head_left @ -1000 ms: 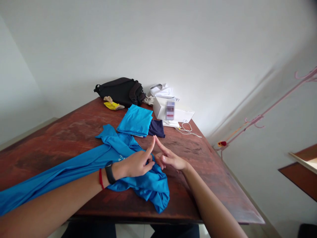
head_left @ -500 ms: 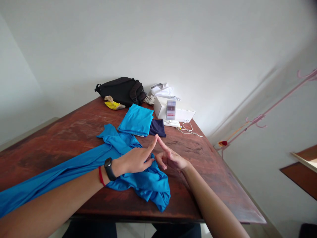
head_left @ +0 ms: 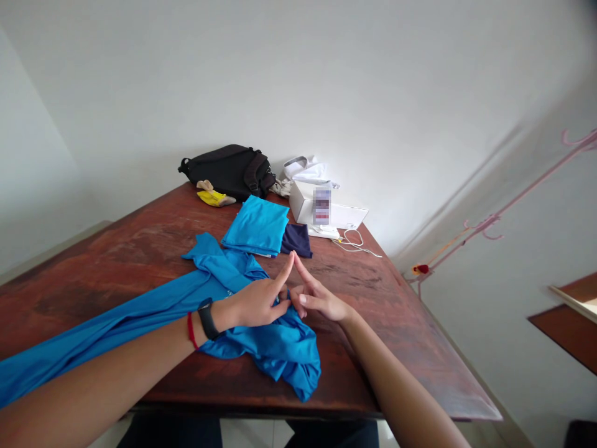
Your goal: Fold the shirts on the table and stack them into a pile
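Blue shirt (head_left: 284, 354) stretches leftward beneath left hand (head_left: 254, 305)

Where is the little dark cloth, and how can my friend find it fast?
Find the brown wooden table. Near its far end lies a folded bright blue cloth. Right beside that is the small navy cloth, just in front of a white box, and it is the only folded dark cloth there.
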Demonstrator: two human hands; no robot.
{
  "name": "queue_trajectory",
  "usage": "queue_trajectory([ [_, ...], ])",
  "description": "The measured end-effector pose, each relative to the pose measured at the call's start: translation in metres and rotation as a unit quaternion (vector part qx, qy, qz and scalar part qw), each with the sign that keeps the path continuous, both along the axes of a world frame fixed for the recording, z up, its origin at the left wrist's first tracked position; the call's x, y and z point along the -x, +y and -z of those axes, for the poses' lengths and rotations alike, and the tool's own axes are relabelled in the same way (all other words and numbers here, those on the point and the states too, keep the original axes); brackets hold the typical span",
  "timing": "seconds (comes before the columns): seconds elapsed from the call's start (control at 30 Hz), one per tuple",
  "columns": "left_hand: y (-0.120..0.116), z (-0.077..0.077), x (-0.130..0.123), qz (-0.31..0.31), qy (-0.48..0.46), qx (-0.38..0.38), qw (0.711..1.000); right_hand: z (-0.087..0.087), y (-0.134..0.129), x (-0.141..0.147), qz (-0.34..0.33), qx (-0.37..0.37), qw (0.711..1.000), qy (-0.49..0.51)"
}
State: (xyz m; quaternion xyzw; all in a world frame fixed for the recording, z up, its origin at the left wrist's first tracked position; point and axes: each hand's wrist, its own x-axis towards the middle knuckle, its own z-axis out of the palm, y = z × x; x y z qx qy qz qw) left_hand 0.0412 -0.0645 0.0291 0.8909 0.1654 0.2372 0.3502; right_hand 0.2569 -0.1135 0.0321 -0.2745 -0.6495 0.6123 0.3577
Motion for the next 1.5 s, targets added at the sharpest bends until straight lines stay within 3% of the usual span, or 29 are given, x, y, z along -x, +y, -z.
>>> queue_trajectory([
  [0.17,-0.008,-0.009,-0.002,0.072,-0.035,0.168,0.983,0.002,0.0,0.003,0.022,-0.039,0.999,-0.019],
  [0.37,-0.012,-0.024,0.004,0.137,-0.044,0.376,0.916,0.001,-0.002,0.001,0.066,-0.077,0.99,-0.098],
  [0.47,-0.011,-0.028,0.006,0.132,-0.052,0.417,0.898,0.002,-0.001,0.002,0.075,-0.091,0.988,-0.104],
  [0.73,-0.007,-0.022,-0.001,0.043,-0.077,0.351,0.932,0.008,0.004,0.002,0.124,-0.108,0.979,-0.118],
  [0.97,0.002,-0.018,-0.006,-0.04,-0.109,0.333,0.936,0.017,0.012,0.0,0.21,-0.127,0.957,-0.155],
  [1.1,0.007,-0.016,-0.006,-0.061,-0.14,0.325,0.933,0.018,0.012,0.001,0.199,-0.094,0.961,-0.165],
  [1.27,0.011,-0.018,-0.006,-0.077,-0.156,0.298,0.938,0.011,0.008,0.005,0.171,-0.146,0.947,-0.23],
  [1.5,0.009,-0.018,-0.006,-0.077,-0.141,0.258,0.953,0.013,0.009,0.008,0.187,-0.184,0.932,-0.249],
])
